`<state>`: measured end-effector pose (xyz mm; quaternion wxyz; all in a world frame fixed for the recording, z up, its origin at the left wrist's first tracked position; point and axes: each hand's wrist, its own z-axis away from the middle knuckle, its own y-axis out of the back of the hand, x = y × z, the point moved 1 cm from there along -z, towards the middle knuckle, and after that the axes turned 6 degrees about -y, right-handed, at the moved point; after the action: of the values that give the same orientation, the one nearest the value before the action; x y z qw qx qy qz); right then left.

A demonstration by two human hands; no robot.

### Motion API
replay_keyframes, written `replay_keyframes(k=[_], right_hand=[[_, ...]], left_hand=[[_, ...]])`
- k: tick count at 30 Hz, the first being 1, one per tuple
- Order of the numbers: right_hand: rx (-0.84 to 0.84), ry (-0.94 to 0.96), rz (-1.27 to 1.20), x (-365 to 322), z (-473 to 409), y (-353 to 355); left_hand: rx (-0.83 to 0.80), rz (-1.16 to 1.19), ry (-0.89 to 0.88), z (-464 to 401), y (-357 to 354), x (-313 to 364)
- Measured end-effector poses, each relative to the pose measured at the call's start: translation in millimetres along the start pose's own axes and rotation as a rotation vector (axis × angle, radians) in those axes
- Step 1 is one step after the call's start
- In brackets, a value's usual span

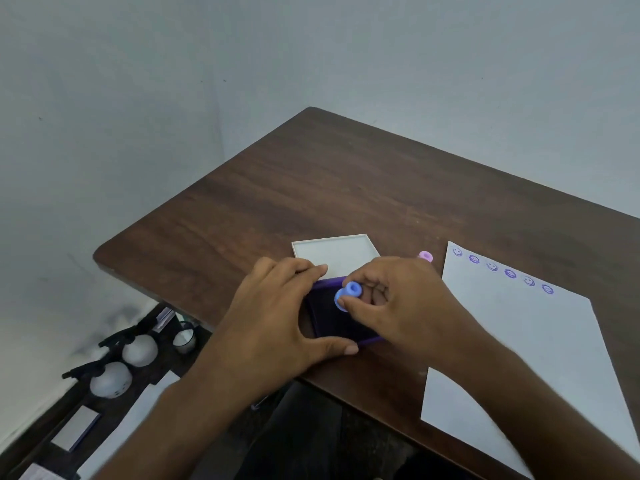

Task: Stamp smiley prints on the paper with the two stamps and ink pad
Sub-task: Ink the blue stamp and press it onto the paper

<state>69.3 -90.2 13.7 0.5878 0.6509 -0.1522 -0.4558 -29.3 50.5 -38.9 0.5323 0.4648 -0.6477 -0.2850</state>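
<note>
A purple ink pad [334, 323] lies open near the table's front edge, its dark ink surface showing. My left hand [277, 320] holds the pad's case, fingers along its far edge and thumb at its near edge. My right hand [398, 303] pinches a small blue stamp [348, 295], which is tilted over the pad's far part. A pink stamp [425, 256] stands on the table just behind my right hand. The white paper [526, 341] lies to the right, with a row of several purple smiley prints [502, 269] along its far edge.
The pad's pale lid [334, 252] lies on the brown wooden table [311, 188] just behind the pad. A wall stands close behind and to the left. Below the table's left side a low shelf [114, 368] holds white round objects, a cup and boxes.
</note>
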Motion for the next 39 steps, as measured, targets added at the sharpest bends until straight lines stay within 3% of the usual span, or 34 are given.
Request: replay_keyframes(k=[18,39], right_hand=[[-0.114,0.121,0.114,-5,-2,-17],[-0.063,0.141,0.089,-3,-1,-20]], left_hand=[[-0.053,-0.035,0.009,-3,-6,-2],[-0.034,-0.022,0.001,-3,-4,-1]])
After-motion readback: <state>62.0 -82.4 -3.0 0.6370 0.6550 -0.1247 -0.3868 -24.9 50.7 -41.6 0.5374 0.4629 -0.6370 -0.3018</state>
